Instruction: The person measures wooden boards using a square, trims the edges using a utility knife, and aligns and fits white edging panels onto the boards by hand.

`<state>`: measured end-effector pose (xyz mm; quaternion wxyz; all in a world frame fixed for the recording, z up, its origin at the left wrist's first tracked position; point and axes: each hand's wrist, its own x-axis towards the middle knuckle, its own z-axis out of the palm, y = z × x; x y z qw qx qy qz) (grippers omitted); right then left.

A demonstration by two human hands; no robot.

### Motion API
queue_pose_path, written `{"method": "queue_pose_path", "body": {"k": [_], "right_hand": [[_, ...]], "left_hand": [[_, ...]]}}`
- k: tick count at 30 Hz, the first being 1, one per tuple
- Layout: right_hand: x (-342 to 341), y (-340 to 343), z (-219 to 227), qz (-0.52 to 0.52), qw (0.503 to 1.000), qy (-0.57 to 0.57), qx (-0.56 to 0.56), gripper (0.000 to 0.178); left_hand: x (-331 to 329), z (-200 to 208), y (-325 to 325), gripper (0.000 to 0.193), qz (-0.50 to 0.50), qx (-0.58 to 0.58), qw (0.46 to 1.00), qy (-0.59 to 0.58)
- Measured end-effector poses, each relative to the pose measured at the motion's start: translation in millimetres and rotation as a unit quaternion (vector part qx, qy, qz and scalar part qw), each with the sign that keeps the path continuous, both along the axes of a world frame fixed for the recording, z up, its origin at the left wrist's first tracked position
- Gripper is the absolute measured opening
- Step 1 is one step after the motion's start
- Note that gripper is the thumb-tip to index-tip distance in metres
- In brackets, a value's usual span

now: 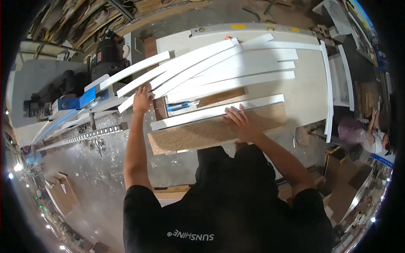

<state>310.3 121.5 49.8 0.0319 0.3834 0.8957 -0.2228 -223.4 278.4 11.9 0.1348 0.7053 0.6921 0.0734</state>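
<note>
My left hand (144,98) is closed on a long white strip (131,103), near the left end of a loose fan of such strips. My right hand (237,122) lies with fingers spread across another white strip (185,119) and the chipboard face of a panel (190,138) at the table's near edge. The panel and this strip lie side by side, touching. Between the strip pile (219,76) and the near strip sits a blue-handled tool (179,106), its kind unclear, beside a brown board (221,97).
A long level (253,28) runs along the far edge of the work table (310,88). On the left stands a machine with a dark motor (107,55). White strips (327,92) lean at the table's right end. Another person (373,137) is at far right.
</note>
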Motion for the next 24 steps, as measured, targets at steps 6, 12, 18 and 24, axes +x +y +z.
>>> {"method": "queue_pose_path", "body": {"k": [6, 12, 18, 24], "right_hand": [[-3.0, -11.6, -41.9, -0.018, 0.996, 0.023, 0.084, 0.15], [-23.5, -5.6, -12.2, -0.001, 0.996, 0.002, 0.087, 0.152], [-31.8, -23.5, -44.5, -0.019, 0.987, -0.068, 0.144, 0.148], [-43.2, -12.5, -29.2, -0.02, 0.997, -0.025, 0.073, 0.133]], "left_hand": [[-4.4, -2.0, 20.9, 0.068, -0.035, 0.016, 0.999, 0.025], [-29.3, -11.1, 37.4, 0.058, -0.04, -0.024, 0.997, -0.063], [11.0, 12.1, 43.2, 0.044, -0.11, 0.105, 0.988, -0.028], [74.9, 57.9, -129.9, 0.018, -0.103, 0.151, 0.968, -0.17]]}}
